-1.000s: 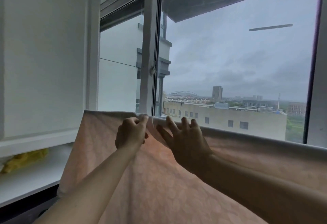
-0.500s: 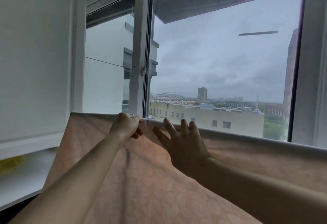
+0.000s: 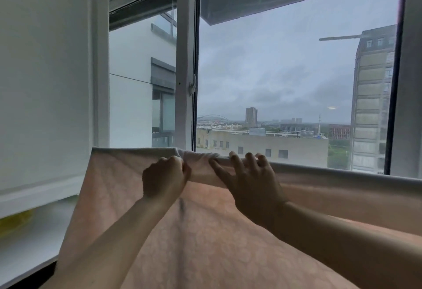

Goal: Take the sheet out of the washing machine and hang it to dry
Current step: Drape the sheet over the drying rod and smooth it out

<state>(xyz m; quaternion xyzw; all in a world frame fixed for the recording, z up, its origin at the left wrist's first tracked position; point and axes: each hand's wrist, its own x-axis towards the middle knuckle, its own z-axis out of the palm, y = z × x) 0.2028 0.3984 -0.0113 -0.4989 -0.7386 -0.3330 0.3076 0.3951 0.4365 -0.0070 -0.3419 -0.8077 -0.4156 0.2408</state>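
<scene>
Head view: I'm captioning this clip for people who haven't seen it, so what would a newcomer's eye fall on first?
First the pink sheet, filling the lower frame and draped over a line along the window's foot. Next the two hands at its top edge in the centre: the left hand has a closed grip on the bunched fabric, while the right hand lays spread fingers on the fold. Behind them, the window shows grey sky and distant buildings.

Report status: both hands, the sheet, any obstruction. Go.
Left hand gripping the sheet at its bunched top edge. Right hand fingers spread, pressing the same edge. Sheet draped in front of the window. Nothing blocking it.
</scene>
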